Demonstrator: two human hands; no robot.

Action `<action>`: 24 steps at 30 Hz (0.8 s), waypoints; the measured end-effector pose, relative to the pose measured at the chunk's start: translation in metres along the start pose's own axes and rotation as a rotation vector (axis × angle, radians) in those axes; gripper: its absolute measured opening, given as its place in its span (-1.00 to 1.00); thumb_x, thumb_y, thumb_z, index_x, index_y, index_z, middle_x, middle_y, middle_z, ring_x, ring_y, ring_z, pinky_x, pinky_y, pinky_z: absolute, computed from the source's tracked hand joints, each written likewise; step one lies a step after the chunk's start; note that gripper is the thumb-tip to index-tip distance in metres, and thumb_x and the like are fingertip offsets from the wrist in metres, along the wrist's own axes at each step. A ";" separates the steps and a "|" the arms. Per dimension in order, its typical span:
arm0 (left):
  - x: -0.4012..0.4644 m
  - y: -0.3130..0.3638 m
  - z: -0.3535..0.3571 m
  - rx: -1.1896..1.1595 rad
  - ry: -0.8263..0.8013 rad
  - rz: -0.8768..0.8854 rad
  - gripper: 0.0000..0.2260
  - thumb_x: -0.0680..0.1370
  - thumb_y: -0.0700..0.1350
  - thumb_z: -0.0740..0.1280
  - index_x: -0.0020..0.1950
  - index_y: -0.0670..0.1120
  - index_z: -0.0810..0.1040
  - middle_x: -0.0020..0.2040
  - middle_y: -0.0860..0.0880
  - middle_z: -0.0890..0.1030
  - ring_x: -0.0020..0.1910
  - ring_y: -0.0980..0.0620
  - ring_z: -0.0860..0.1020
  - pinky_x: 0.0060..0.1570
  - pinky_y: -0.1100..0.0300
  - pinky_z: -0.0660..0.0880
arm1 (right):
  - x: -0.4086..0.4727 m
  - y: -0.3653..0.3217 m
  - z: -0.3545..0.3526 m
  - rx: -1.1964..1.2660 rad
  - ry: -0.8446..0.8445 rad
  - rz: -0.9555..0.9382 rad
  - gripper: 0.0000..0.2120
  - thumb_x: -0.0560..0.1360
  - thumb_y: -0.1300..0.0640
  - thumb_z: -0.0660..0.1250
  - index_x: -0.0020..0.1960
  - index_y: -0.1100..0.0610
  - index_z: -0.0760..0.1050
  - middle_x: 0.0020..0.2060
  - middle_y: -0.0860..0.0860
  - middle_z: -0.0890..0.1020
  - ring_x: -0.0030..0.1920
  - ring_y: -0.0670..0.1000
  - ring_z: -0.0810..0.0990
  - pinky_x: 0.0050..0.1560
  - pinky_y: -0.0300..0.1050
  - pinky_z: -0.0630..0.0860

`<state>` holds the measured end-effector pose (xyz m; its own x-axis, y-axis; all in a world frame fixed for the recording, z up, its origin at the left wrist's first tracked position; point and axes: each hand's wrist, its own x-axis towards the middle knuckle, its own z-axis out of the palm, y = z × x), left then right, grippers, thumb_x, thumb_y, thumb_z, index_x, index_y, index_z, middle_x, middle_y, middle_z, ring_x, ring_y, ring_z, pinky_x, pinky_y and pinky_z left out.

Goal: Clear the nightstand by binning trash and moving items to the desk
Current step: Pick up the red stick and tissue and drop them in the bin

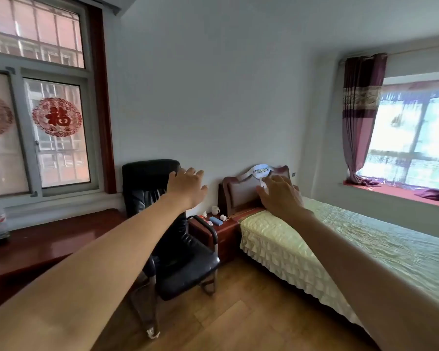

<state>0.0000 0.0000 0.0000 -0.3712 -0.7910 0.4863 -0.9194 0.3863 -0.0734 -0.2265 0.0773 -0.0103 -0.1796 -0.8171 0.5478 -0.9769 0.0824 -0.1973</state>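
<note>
Both hands were out front, empty w/ fingers spread: left hand (186, 188), right hand (280, 196). We were prob just starting. Nightstand (222, 228) sat well ahead, betw chair (173, 224) & bed (340, 239), w/ mug (215, 210) & blue item (215, 220) on it; desk (43, 239) left of nightstand.

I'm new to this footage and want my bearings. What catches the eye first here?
Two bare arms stretch forward, the left hand and right hand open and empty in mid-air. Beyond them, a cluttered nightstand with a white cup sits between a black chair and the bed. Red paper cutouts mark the left window.
</note>
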 end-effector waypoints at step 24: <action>0.248 0.151 0.152 -0.037 -0.111 0.045 -0.57 0.59 0.09 0.10 0.39 -0.10 0.33 0.35 -0.12 0.42 0.32 -0.17 0.35 0.26 -0.08 0.29 | 0.208 0.221 0.108 -0.037 -0.065 0.045 -0.57 0.58 -0.11 0.09 0.35 0.06 0.40 0.35 0.08 0.44 0.41 0.13 0.28 0.32 0.15 0.27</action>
<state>-0.2510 -0.2099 -0.0224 -0.4260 -0.8194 0.3835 -0.8969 0.4382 -0.0599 -0.4676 -0.1360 -0.0282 -0.2169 -0.8472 0.4850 -0.9717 0.1399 -0.1901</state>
